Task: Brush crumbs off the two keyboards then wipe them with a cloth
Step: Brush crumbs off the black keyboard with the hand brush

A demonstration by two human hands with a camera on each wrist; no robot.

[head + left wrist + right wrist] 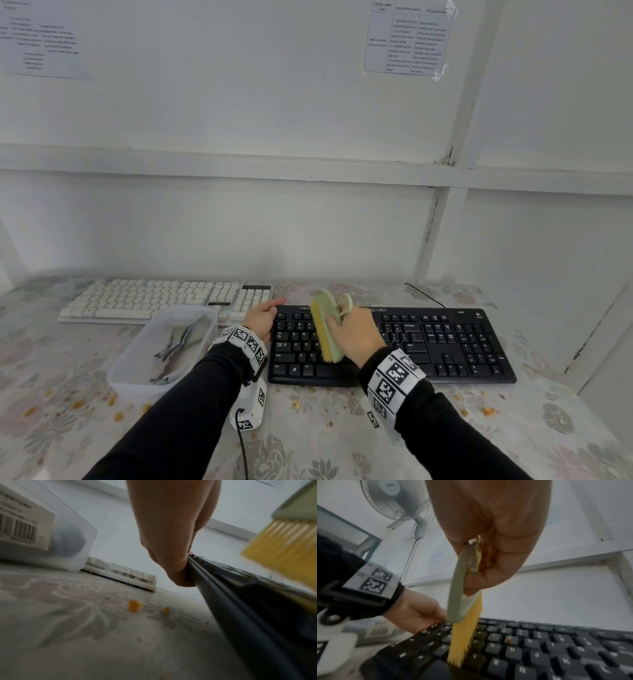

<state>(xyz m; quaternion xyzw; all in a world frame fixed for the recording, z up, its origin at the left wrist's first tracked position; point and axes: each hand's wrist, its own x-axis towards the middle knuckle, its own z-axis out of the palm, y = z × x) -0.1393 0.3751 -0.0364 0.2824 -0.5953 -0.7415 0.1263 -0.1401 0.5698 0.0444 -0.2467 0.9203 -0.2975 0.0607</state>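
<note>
A: Hands?
B: Right hand (359, 337) is wrapped round the pale green back of the brush (327, 329), lower centre of the head view. The yellow bristles (464, 639) point down onto the letter keys of the black keyboard (462, 346). Left hand (262, 320) clamps that keyboard's left end, thumb on top and fingers over the far corner.

A: Left wrist cam agrees?
B: Yes. Fingers (173, 563) curl round the black edge mid-frame, with the brush blurred at upper right.

A: The other keyboard?
B: White keyboard (164, 299) sits left of centre, further back, near the wall. Neither hand touches it.

A: Cloth?
B: A crumpled grey cloth (178, 337) lies in the clear plastic tub (120, 373), lower left, just in front of the white keyboard and just beside the left wrist.

A: Crumbs?
B: Orange crumbs (134, 605) are scattered on the floral tablecloth (308, 445) in front of the tub and the black keyboard. One bit (508, 640) sits on a key near the bristles.
</note>
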